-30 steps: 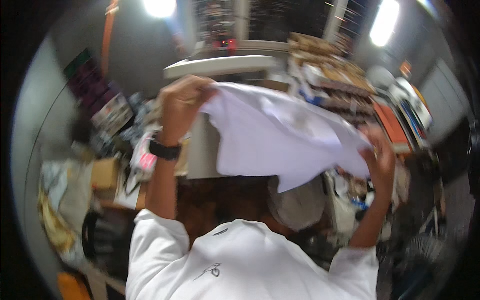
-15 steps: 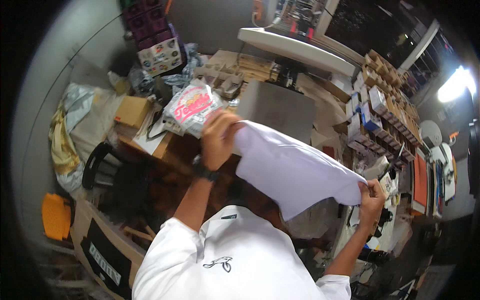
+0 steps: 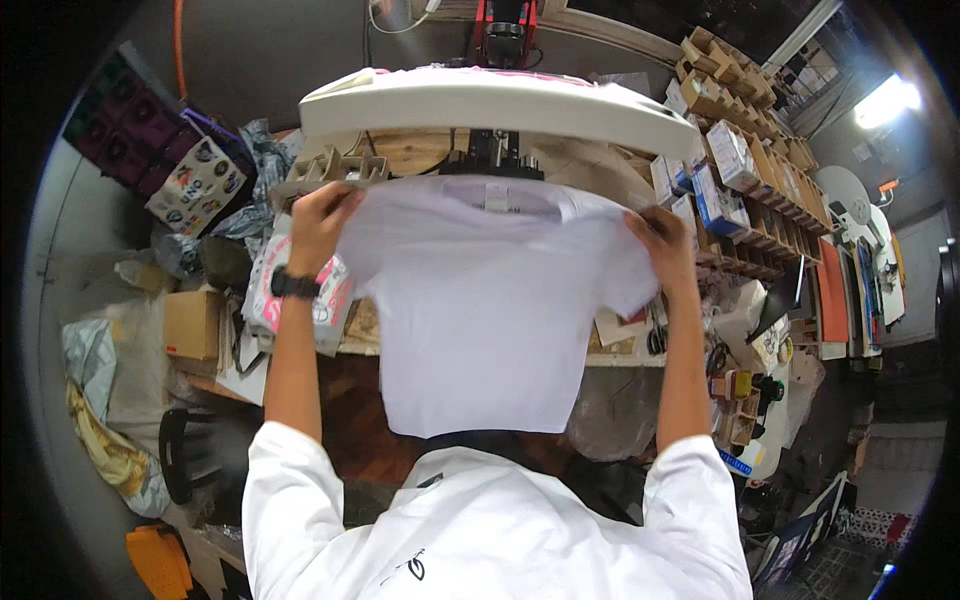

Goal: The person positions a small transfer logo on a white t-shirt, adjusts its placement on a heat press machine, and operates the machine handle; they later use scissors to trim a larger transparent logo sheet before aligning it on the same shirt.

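Observation:
A small white T-shirt [image 3: 480, 320] hangs spread out in front of me, its neck opening at the top and its hem toward my body. My left hand [image 3: 322, 225] is closed on the shirt's left shoulder and sleeve; a dark watch [image 3: 294, 284] is on that wrist. At the opposite shoulder, my right hand [image 3: 668, 248] pinches the cloth. A pale label [image 3: 496, 198] shows inside the neckline. Just beyond the shirt rises the long white upper part [image 3: 500, 108] of a press-like machine. The shirt covers what lies beneath it on the bench.
Wooden compartment shelves [image 3: 770, 190] with small boxes stand at the right. Left of the shirt lie a printed white-and-pink bag [image 3: 330, 295] and a cardboard box [image 3: 193, 325]. A black chair [image 3: 180, 455] is at lower left. Scissors [image 3: 657, 340] and small tools lie at the right.
The shirt, earlier slanting down to the right, is now level and spread square before the machine. My left hand moved left, my right hand up and left. My view turned too.

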### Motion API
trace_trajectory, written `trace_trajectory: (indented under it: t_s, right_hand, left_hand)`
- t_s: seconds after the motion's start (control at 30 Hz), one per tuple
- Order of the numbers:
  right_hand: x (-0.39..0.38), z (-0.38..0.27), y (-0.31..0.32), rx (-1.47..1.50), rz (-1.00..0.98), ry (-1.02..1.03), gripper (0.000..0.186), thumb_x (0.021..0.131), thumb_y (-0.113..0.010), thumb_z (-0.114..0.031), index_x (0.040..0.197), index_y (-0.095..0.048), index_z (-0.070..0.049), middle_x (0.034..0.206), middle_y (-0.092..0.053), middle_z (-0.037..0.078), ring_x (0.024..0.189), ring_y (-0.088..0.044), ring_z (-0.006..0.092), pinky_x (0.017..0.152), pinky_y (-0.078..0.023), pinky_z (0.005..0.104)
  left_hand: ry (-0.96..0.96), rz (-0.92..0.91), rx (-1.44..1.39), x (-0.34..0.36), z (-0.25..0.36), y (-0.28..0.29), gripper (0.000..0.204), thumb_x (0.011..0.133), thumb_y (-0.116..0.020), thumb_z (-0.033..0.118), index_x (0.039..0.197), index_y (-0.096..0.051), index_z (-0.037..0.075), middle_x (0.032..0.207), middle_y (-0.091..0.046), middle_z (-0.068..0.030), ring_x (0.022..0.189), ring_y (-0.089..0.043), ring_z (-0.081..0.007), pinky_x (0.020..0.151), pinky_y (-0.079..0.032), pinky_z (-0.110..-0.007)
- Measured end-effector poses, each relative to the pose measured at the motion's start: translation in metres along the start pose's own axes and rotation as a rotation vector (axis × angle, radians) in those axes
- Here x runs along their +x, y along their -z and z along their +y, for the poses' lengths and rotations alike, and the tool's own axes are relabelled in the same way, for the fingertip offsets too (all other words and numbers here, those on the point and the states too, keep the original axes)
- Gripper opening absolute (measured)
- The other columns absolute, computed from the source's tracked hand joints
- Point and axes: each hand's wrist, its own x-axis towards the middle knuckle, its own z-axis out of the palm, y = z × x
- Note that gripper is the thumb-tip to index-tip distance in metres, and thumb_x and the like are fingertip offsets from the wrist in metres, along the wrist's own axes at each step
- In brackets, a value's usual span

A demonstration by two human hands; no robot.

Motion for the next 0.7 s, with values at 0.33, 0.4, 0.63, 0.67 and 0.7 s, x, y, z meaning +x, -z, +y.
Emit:
trace_trajectory:
  t_s: [0.33,0.4,0.63,0.67,0.7]
  right_hand:
    - [0.136,0.235,-0.195,-0.189,0.265,0.284,0.024,0.09,-0.066,-0.021,0.104,-0.07,-0.002,0.089,-0.071,0.01,0.081,-0.066,0.0239,0.073,-0.051,0.0391]
    - [0.135,0.235,-0.195,-0.229,0.235,0.231,0.024,0.09,-0.066,-0.021,0.104,-0.07,-0.003,0.09,-0.071,0.011,0.082,-0.066,0.0245,0.073,-0.051,0.0396]
    - [0.126,0.228,-0.18,-0.363,0.192,0.133,0.024,0.09,-0.065,-0.021,0.106,-0.069,-0.003,0.093,-0.071,0.011,0.085,-0.066,0.0268,0.074,-0.051,0.0415]
    - [0.127,0.227,-0.179,-0.388,0.185,0.126,0.024,0.09,-0.064,-0.021,0.106,-0.069,-0.003,0.093,-0.071,0.011,0.085,-0.066,0.0271,0.075,-0.052,0.0417]
    - [0.125,0.222,-0.176,-0.414,0.176,0.116,0.024,0.09,-0.064,-0.021,0.106,-0.069,-0.003,0.094,-0.071,0.012,0.085,-0.066,0.0274,0.075,-0.052,0.042]
  left_hand:
    - [-0.055,0.154,0.371,0.073,-0.232,-0.188,0.031,0.091,-0.061,0.024,0.107,-0.069,-0.001,0.098,-0.072,-0.0185,0.091,-0.067,-0.0348,0.084,-0.051,-0.043]
    - [-0.06,0.194,0.451,0.069,-0.249,-0.188,0.03,0.091,-0.061,0.023,0.107,-0.069,-0.001,0.098,-0.071,-0.0185,0.092,-0.067,-0.0351,0.084,-0.05,-0.044]
    - [0.065,0.12,0.47,0.081,-0.24,-0.191,0.029,0.091,-0.059,0.022,0.106,-0.068,0.0,0.098,-0.071,-0.0187,0.093,-0.065,-0.0361,0.085,-0.049,-0.046]
    - [0.072,0.117,0.476,0.084,-0.238,-0.192,0.028,0.091,-0.059,0.022,0.106,-0.068,0.0,0.098,-0.07,-0.0187,0.093,-0.065,-0.0363,0.085,-0.049,-0.047]
    - [0.082,0.112,0.483,0.085,-0.235,-0.193,0.028,0.091,-0.059,0.022,0.106,-0.068,0.0,0.098,-0.07,-0.0187,0.093,-0.065,-0.0365,0.086,-0.048,-0.047]
